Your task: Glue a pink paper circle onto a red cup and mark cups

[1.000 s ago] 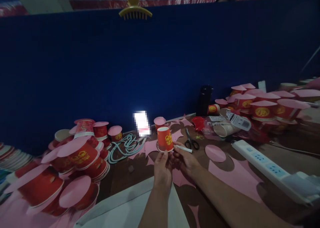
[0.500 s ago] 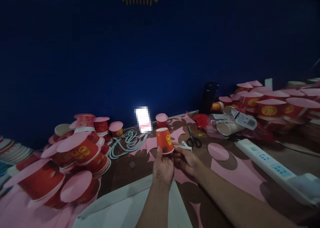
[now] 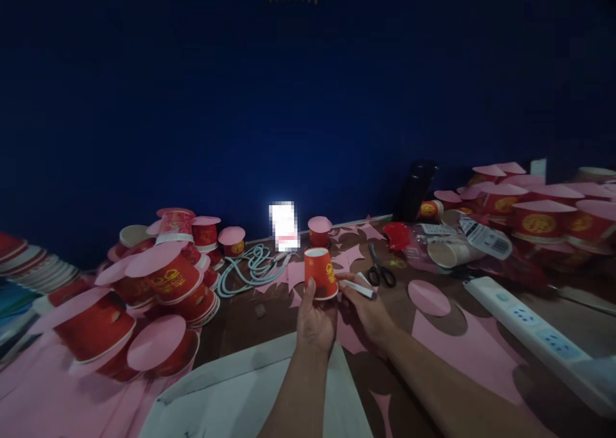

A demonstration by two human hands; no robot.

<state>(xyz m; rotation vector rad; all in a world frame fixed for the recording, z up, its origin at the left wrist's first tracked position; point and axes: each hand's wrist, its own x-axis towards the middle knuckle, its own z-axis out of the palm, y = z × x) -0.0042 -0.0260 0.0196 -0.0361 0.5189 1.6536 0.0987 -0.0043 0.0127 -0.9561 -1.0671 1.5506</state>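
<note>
My left hand (image 3: pixel 316 322) is closed round the lower part of a red paper cup (image 3: pixel 317 272) with yellow print. The cup is upside down, its pale recessed base facing up. Close by on the right, my right hand (image 3: pixel 363 310) grips a white marker (image 3: pixel 359 288) lying across its fingers. Its fingertips are near the cup's right side; whether they touch it I cannot tell. Just beyond that hand lie black-handled scissors (image 3: pixel 380 272). Behind the cup stands another red cup (image 3: pixel 319 233) with a pink paper disc on its top.
Piled at left are several red cups (image 3: pixel 166 277) with pink discs; more cups (image 3: pixel 539 223) fill the right. Also around are a coiled cable (image 3: pixel 248 274), bright phone-like screen (image 3: pixel 285 226), loose pink disc (image 3: pixel 429 297), cut pink sheet (image 3: pixel 462 345), power strip (image 3: pixel 529 335) and dark bottle (image 3: pixel 414 188).
The view has turned slightly left, so most things sit further right. The marker now lies more plainly across my right fingers, its angle changed. My left hand keeps holding the cup.
</note>
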